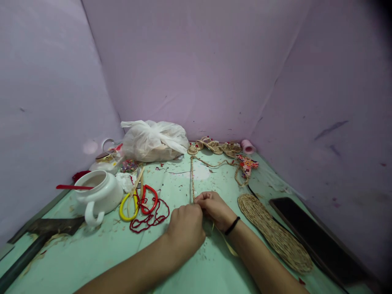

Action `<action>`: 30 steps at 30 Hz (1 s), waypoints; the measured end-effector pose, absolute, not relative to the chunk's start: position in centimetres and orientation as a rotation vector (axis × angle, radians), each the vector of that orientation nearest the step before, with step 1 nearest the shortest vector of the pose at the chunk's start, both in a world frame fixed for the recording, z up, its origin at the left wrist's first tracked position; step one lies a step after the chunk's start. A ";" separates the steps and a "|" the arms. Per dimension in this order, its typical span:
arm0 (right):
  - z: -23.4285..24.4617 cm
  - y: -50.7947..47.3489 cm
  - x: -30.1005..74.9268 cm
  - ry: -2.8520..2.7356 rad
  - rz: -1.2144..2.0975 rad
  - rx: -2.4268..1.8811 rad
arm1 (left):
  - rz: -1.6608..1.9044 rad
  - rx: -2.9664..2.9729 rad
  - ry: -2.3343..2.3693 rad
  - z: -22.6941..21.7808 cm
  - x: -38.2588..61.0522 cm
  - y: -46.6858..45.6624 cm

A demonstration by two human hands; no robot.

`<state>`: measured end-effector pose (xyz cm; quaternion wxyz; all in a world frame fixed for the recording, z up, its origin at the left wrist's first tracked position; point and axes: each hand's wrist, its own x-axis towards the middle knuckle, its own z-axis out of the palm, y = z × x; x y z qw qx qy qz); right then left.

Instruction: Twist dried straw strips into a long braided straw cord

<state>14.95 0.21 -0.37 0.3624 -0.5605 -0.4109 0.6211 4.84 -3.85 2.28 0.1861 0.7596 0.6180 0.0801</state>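
Note:
A thin braided straw cord (192, 177) runs from the back of the table straight toward me and ends at my hands. My left hand (187, 224) is closed in a fist near the cord's close end, its fingertips hidden from view. Beside it, touching, my right hand (216, 209) pinches the cord between thumb and bent fingers. A black band circles my right wrist. Below the right hand, a loose pale straw strip (228, 244) hangs toward the table. A woven straw sole (274, 232) lies flat to the right of my hands.
At left stand a white teapot (112, 192) holding a red stick, scissors (128, 207) with yellow and red handles, red yarn (151, 222) and a hammer-like tool (45, 232). Behind are a white plastic bag (153, 143), straw sandals (214, 146) and a pink spool (247, 147). A dark phone-like slab (315, 241) lies right.

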 end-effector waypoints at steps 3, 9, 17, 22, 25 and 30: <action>-0.3 0.4 15.6 -1.084 1.680 -1.359 | 0.125 2.181 1.496 4.3 2.9 -3.4; 0.0 0.6 16.3 -1.007 1.809 -1.228 | 0.335 1.733 1.491 7.2 -0.3 0.1; -0.2 0.6 16.4 -1.036 1.897 -1.082 | 0.442 1.080 1.198 1.9 2.2 1.5; -1.2 1.1 16.4 -1.366 1.580 -1.227 | 0.467 1.224 1.357 1.3 2.3 1.4; -1.8 1.2 16.3 -1.612 1.314 -1.371 | 0.492 1.282 1.392 0.7 2.5 1.5; -0.1 0.2 16.3 -1.923 0.767 -1.676 | 0.578 1.381 1.409 -0.3 3.0 1.4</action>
